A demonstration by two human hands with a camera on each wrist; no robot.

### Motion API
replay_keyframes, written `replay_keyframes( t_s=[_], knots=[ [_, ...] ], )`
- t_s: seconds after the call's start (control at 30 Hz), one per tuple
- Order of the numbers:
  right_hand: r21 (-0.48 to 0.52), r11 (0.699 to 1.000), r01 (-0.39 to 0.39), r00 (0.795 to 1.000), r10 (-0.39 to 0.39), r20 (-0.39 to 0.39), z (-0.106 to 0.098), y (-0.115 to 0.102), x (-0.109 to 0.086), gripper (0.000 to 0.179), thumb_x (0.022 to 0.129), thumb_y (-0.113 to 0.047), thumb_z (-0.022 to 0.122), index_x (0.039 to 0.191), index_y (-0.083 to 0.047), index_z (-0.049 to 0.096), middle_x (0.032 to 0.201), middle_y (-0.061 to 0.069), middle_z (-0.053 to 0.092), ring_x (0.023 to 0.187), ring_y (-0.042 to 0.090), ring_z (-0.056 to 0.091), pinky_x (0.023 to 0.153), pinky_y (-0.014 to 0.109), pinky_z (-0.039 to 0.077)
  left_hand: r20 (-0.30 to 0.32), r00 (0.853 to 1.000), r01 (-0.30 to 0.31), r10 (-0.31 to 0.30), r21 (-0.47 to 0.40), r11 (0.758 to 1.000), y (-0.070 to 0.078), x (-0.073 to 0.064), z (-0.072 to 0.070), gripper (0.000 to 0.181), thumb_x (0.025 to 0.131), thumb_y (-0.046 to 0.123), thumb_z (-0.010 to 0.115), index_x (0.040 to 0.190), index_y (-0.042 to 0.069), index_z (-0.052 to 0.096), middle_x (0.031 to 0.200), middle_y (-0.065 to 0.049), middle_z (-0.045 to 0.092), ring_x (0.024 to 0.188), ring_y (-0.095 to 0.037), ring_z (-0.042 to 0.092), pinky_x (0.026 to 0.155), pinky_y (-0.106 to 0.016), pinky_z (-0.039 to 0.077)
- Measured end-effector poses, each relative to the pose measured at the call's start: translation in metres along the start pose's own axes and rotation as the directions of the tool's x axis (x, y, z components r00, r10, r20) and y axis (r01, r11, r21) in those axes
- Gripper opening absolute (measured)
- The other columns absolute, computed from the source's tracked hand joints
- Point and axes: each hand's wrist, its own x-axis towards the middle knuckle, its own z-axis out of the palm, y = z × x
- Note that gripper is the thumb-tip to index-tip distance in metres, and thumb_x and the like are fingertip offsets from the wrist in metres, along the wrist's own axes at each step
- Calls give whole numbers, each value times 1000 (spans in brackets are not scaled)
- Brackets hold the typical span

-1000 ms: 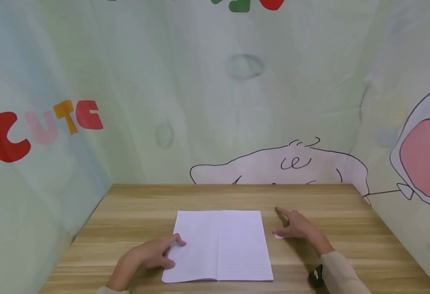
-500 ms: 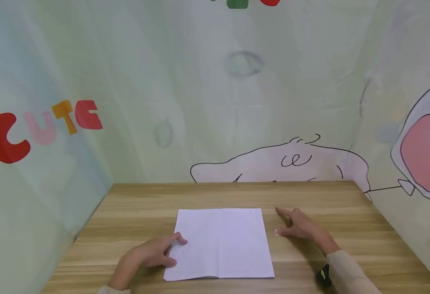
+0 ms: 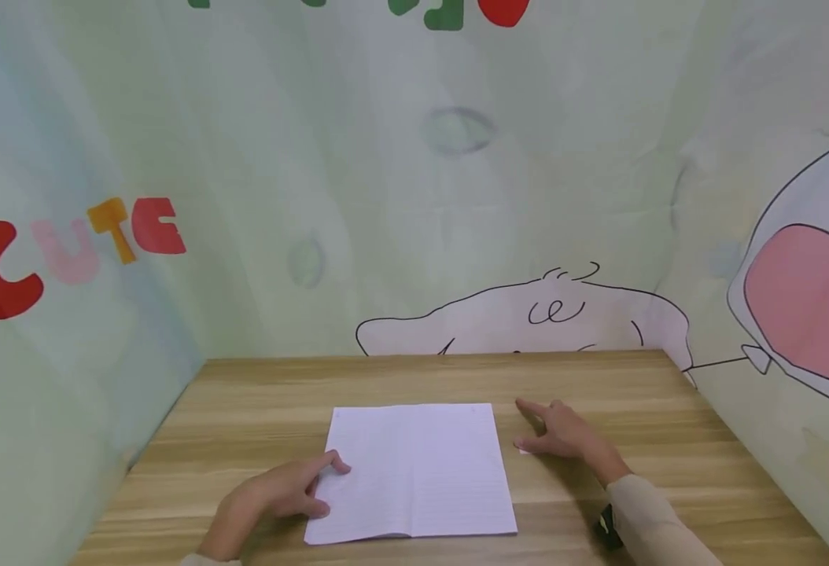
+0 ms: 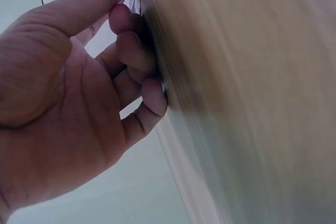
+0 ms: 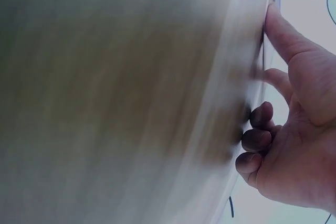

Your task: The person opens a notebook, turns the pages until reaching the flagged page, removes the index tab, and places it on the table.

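An open notebook [image 3: 450,472] with white, faintly lined pages lies flat on the wooden table [image 3: 259,385], its centre fold running away from me. My left hand [image 3: 280,489] rests at its left edge, index finger and thumb on the left page; the other fingers are bent against the table in the left wrist view. To the right of the notebook, my right hand [image 3: 569,435] rests on the table with index finger and thumb stretched out. A small white piece [image 3: 525,452] shows at the right thumb, mostly covered by it. The other right fingers [image 5: 256,140] are curled under.
A pale green printed curtain [image 3: 386,196] surrounds the table on the back and both sides, with coloured letters and a cartoon figure. A dark object with a yellow mark [image 3: 607,527] is at the right sleeve [image 3: 651,515]. Wood surface extends around the notebook.
The head view shifts slightly, moving the whole scene a little left in the picture. Both hands and the notebook keep nearly the same places relative to each other.
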Motion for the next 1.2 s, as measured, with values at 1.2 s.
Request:
replay_keyframes(
  t_s=[1.2],
  knots=[
    [-259,962,92,996,-92,12,-19,-12,9,48,88,-37,76,131,-17,67,94,2,68,95,24,58,91,65,37,24,999,45,-47,75,996,-5,31,-30,36,92,17,72,126,12,60,78,-1,53,67,-14,48,60,-27,39]
  ],
)
